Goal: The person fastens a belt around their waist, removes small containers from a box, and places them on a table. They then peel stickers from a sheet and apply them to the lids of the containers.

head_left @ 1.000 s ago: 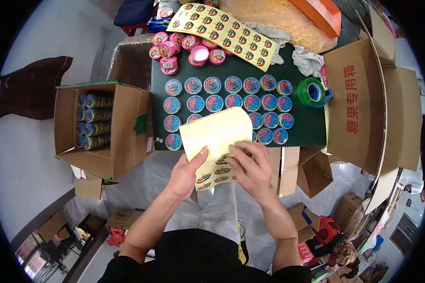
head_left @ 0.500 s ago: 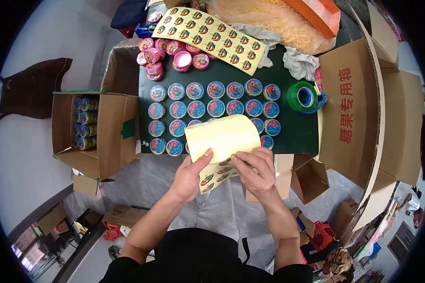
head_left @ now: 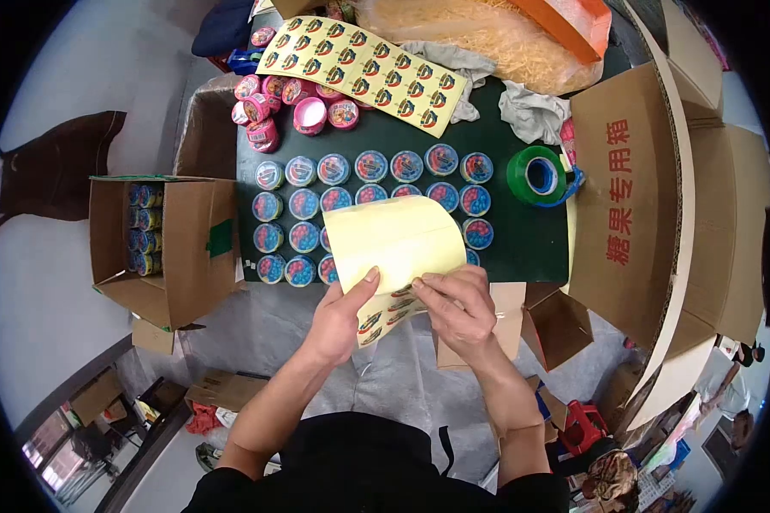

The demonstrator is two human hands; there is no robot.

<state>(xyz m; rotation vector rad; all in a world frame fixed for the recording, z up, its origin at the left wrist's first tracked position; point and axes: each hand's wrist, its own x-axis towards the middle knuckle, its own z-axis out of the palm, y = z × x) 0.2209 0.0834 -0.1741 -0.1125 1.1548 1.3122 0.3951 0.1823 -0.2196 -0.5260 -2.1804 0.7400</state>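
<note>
Both my hands are on a pale yellow sticker sheet (head_left: 393,239), bent over so its blank back faces up and a strip of printed round labels shows below. My left hand (head_left: 338,321) grips the left edge, thumb on top. With thumb and fingers pinched together, my right hand (head_left: 458,306) works at the fold beside the labels; whether a label is between the fingertips I cannot make out. Beyond the sheet, rows of small round tins (head_left: 304,203) with blue and red lids stand on the dark green table (head_left: 535,248). The sheet hides some of them.
Pink round tubs (head_left: 295,103) are heaped at the back left beside another sticker sheet (head_left: 364,73). Green tape (head_left: 536,175) lies at the right, near a large cardboard box (head_left: 620,205). An open carton (head_left: 192,248) with stacked tins stands left. White cloth (head_left: 532,113) lies behind.
The whole table scene has shifted slightly left in view. The sheet's upper fold sits a little lower on its right side, covering more tins; both hands keep their hold.
</note>
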